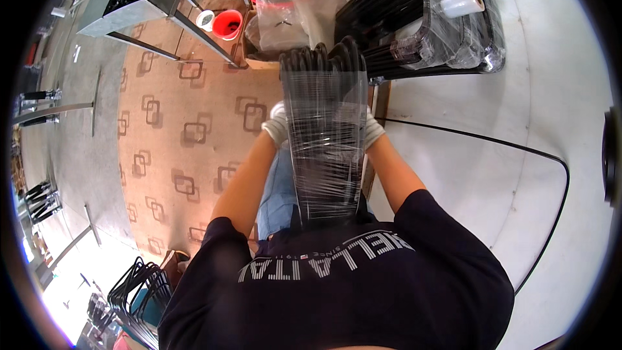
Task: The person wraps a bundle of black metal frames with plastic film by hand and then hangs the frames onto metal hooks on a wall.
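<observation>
Flanking the wrapped bundle [326, 139], the left hand [278, 123] and right hand [372, 129] hide their fingers, so grip cannot be told; if the film [329, 185] slackens, the bundle could spread.

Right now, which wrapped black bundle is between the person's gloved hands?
The central bundle: the left hand and right hand flank it. The other wrapped bundles sit at upper right, by a white roll, with no hand near.

Patterned tan floor covering [170, 94] adjoins grey floor [81, 165], with bright light [65, 295] lower left.
</observation>
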Available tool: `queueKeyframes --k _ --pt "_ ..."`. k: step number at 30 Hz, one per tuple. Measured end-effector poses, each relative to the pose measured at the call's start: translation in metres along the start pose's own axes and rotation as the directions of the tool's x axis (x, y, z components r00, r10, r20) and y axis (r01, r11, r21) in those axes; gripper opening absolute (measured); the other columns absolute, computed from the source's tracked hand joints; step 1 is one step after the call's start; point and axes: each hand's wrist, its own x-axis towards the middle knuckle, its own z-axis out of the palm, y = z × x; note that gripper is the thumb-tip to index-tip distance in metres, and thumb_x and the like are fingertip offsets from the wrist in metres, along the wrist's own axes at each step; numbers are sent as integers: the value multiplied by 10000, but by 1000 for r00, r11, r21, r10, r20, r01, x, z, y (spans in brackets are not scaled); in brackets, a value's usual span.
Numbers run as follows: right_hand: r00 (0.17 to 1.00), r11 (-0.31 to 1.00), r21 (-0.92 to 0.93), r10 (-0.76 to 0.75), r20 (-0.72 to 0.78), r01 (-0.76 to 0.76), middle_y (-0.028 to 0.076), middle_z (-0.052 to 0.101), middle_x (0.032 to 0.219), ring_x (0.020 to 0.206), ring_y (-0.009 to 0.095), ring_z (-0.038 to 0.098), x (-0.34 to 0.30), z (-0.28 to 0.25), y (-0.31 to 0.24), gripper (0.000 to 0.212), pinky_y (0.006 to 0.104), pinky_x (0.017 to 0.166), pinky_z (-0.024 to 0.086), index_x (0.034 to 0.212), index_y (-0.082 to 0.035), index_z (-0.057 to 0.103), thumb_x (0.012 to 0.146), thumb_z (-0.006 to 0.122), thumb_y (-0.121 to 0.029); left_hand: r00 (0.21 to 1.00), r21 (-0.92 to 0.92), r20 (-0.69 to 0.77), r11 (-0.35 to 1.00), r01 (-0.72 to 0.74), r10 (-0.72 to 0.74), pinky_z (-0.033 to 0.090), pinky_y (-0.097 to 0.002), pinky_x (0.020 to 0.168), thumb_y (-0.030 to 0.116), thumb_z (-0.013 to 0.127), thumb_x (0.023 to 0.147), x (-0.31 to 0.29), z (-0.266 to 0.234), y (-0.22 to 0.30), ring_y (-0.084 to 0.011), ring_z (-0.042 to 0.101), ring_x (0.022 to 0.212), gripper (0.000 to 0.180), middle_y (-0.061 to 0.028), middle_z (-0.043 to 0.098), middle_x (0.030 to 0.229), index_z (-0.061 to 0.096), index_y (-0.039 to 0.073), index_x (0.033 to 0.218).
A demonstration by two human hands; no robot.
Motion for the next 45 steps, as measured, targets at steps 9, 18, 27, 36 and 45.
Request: queueKeyframes --k 9,18,27,36,45 --pt "997 962 262 -79 -20 81 78 637 802 647 207 625 7 -52 -81 362 357 552 548 943 -42 579 715 698 -298 719 326 -378 810 -487 584 304 -374 980 326 491 873 -63 -47 178 -252 472 1105 353 -122 530 1174 556 110 1145" --pt "900 724 -623 -430 -74 295 111 608 938 796 218 602 13 8 -123 575 315 741 477 1088 5 532 756 615 -458 712 897 0 315 -311 702 202 -463 1034 471 283 903 -41 -17 211 -296 366 1215 613 -211 427 1274 414 -19 1247" --pt "826 -180 -972 -518 224 150 218 581 1028 1000 350 528 28 81 -147 524 371 884 398 1009 17 571 865 280 -393 965 -964 -181 158 -212 193 542 -335 719 214 655 798 -50 -38 242 -225 606 846 410 -112 588 1008 501 -23 1096" --pt "936 550 -819 -350 -48 164 132 585 619 403 191 541 49 16 -118 200 294 326 397 922 -77 494 841 485 -260 800 -312 -530 942 124 -281 459 -309 783 403 647 760 -67 -143 110 -209 583 904 610 -123 564 1057 376 153 1247" --pt "951 865 -453 290 106 -213 110 640 870 669 197 612 80 -6 10 427 318 548 519 1124 -44 527 811 576 -331 794 8 -490 909 416 -359 455 -379 795 468 364 893 -81 -83 71 -291 614 900 462 -198 599 998 395 145 1222"
